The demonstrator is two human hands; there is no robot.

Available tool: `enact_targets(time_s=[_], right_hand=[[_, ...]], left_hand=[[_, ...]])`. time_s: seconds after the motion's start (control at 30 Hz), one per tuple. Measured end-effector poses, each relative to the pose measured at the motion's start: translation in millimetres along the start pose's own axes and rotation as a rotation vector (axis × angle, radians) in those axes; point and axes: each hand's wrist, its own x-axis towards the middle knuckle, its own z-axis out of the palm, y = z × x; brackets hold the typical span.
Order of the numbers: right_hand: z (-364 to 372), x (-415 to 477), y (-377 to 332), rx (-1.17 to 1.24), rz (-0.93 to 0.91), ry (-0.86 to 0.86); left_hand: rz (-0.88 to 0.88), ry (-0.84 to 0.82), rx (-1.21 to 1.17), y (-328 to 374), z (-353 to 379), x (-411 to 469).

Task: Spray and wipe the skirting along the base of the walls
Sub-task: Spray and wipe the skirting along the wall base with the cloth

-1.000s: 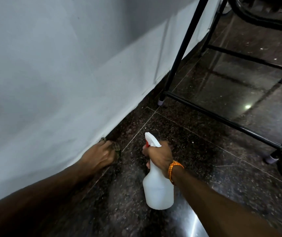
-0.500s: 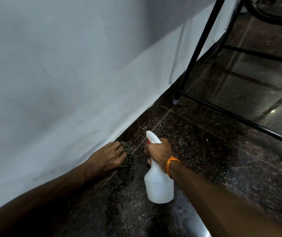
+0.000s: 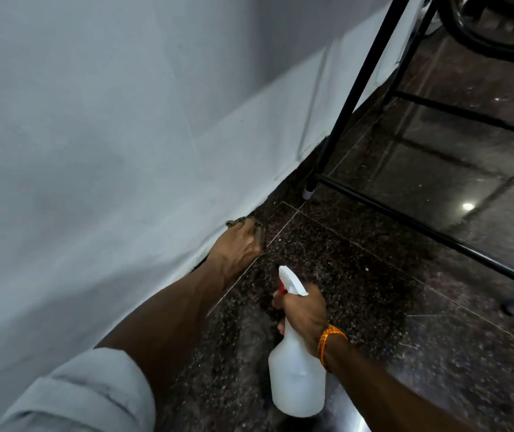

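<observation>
1. Two hands are at work low down, where the white wall (image 3: 93, 151) meets the dark speckled floor (image 3: 358, 291).
2. The left hand (image 3: 238, 244) is stretched forward with its fingers pressed on a dark cloth (image 3: 240, 220), which lies against the foot of the wall; only the edges of the cloth show past the fingertips, so the grip reads as flat and pressing down on the cloth.
3. The skirting (image 3: 283, 188) shows as a dark speckled strip along the base of the wall, running from just beyond the cloth toward the far right.
4. The right hand (image 3: 305, 310) is closed around the neck of a white spray bottle (image 3: 296, 378), held just right of the left forearm, nozzle pointing up and away toward the wall; a red trigger peeks out by the fingers.
5. An orange thread band (image 3: 327, 341) circles the right wrist, and a pale grey sleeve (image 3: 87, 397) covers the left upper arm.
6. A black metal frame (image 3: 361, 70) stands on the floor to the right, one capped foot near the skirting.
</observation>
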Motion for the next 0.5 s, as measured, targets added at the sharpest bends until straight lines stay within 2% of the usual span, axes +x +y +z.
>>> enact_targets(time_s=[0.1, 0.27, 0.4, 0.5], right_hand=[[-4.1, 4.9, 1.9, -0.009, -0.005, 0.005], [-5.2, 4.9, -3.0, 0.035, 0.007, -0.034], [-3.6, 7.7, -6.8, -0.017, -0.008, -0.032], [-0.6, 4.1, -15.1, -0.045, -0.048, -0.020]], left_hand=[[-0.042, -0.050, -0.062, 7.5, 5.2, 13.8], [0.028, -0.132, -0.077, 17.2, 23.8, -29.6], [-0.012, -0.108, -0.002, 8.6, 29.5, -19.1], [-0.003, -0.058, -0.049, 3.0, 20.0, 3.7]])
